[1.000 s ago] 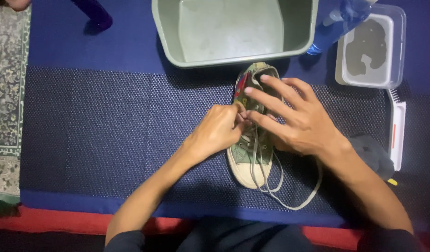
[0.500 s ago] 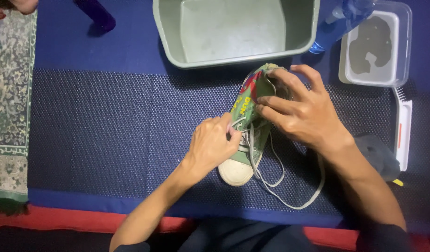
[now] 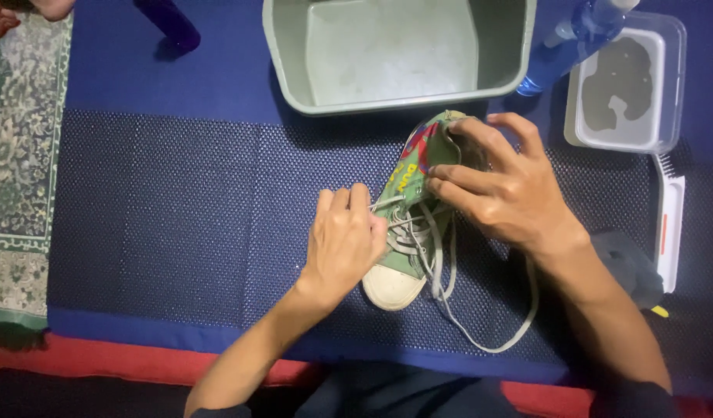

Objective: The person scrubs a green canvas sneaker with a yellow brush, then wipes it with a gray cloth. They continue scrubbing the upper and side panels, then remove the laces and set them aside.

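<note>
The green canvas sneaker (image 3: 407, 232) lay on its side on the dotted navy mat (image 3: 178, 217), white toe cap toward the person, just below the grey plastic basin (image 3: 294, 62). The left hand (image 3: 342, 244) was closed in a pinch on a grey shoelace (image 3: 387, 203) near the eyelets; the right hand (image 3: 505, 190) curled round the sneaker's heel and collar, fingers bent, gripping it. A loose loop of lace (image 3: 496, 337) trailed toward the mat's near edge, close to the red strip (image 3: 101, 360) beyond it.

Open mat lay wide to the left of the left hand, up to the patterned green rug (image 3: 20, 155). The right side was crowded: a clear tub (image 3: 666, 85) of murky water, a blue spray bottle (image 3: 558, 54) leaning at the basin's corner, a white scrubbing brush (image 3: 670, 232) along the edge, a dark cloth (image 3: 627, 263) partly under the right forearm.

The basin's far rim and the bottle's top were cut off. The sneaker's heel was hidden by fingers. Yellow lettering and a red patch sat on its side panel. A dark blue object (image 3: 167, 22) at the top was hard to identify
</note>
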